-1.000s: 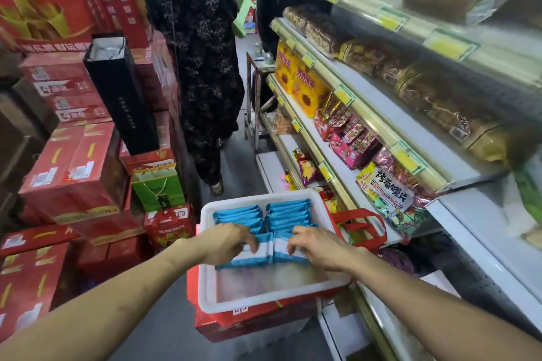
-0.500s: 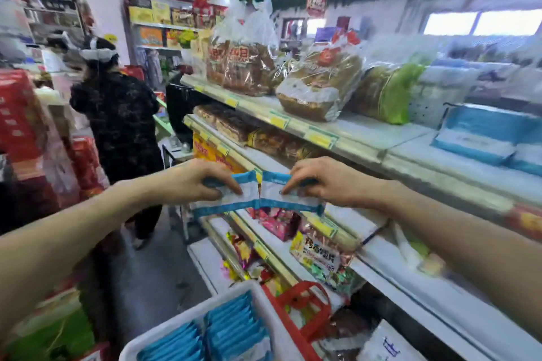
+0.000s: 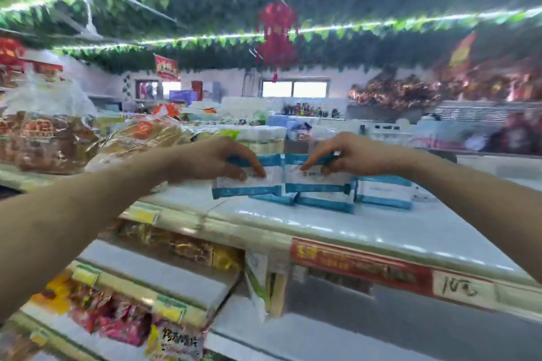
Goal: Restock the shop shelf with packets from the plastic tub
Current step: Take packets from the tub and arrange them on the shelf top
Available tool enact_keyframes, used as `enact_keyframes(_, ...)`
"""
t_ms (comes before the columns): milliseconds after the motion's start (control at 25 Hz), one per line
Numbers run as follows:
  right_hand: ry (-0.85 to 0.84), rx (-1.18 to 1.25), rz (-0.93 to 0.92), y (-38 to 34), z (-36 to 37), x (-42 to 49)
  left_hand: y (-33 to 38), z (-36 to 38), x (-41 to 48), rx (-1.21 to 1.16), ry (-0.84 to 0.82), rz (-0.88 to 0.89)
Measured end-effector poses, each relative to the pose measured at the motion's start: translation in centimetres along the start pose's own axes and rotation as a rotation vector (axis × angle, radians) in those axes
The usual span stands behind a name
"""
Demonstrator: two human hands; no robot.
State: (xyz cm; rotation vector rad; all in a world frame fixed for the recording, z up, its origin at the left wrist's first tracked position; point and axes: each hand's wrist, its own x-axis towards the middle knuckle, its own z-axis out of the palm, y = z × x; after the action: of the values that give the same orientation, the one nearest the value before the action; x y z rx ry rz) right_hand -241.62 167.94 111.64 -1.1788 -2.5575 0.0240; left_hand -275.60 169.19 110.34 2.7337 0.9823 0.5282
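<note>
My left hand (image 3: 217,160) pinches one packet (image 3: 245,183), my right hand (image 3: 355,155) a second packet (image 3: 316,180), just above the top shelf (image 3: 381,228). Three shelved packets (image 3: 384,192) lie on it.

Seen from a head-worn camera, a person's two arms: the left forearm (image 3: 88,214) and the right forearm (image 3: 469,193) are bare along the whole length in view, smooth in outline and narrowing to the wrists. The left hand (image 3: 217,160) and the right hand (image 3: 352,155) are ungloved, knuckles faintly ridged. Motion blur softens the fingers, so nails and finer marks cannot be made out.
</note>
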Motion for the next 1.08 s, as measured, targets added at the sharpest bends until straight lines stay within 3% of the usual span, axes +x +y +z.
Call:
enact_keyframes(200, 0.005, -0.034, 0.233, 9.8, -3.8, -8.5, 3.6, 2.9, 8.6, -0.006, -0.024, 0.081)
enact_keyframes(400, -0.016, 0.023, 0.356, 16.6, -2.9, -12.0, 5.1, 4.6, 13.3, -0.022, -0.048, 0.061)
enact_keyframes(680, -0.041, 0.035, 0.237, 19.1, 0.6, -9.0, 5.6, 6.0, 16.3, -0.021, -0.058, 0.003)
enact_keyframes(1080, -0.128, -0.67, 0.018, 20.9, 1.4, -9.2, 7.1, 9.0, 20.6, 0.013, -0.073, 0.047)
